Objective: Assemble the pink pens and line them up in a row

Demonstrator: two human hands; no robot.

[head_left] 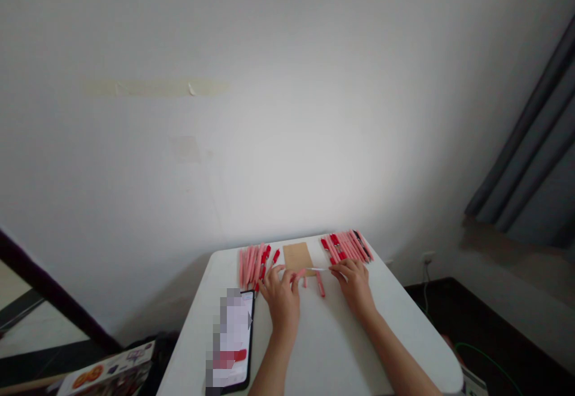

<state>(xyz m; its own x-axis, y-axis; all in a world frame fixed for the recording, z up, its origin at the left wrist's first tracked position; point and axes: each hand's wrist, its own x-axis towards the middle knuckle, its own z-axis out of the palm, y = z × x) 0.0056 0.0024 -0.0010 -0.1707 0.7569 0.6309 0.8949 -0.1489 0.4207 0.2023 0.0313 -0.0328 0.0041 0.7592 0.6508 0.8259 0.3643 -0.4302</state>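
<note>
My right hand (pixel 354 283) is closed in a pinch on one end of a thin whitish pen refill (pixel 320 269). The refill points left, toward my left hand (pixel 283 297). Between the thumb and fingers of that left hand is a short pink pen piece (pixel 297 275); its full shape is partly hidden. On the table between both hands lie a small pink pen part (pixel 305 281) and a pink-and-red pen barrel (pixel 320 285). Just beyond them is a flat brown sheet or pad (pixel 297 256).
Several pink and red pens (pixel 250 267) lie in a row at the table's back left. Another row of pens (pixel 348 245), some dark, is at the back right. A phone (pixel 233 342) rests left of my forearm on the white table (pixel 336 348). A wall stands behind.
</note>
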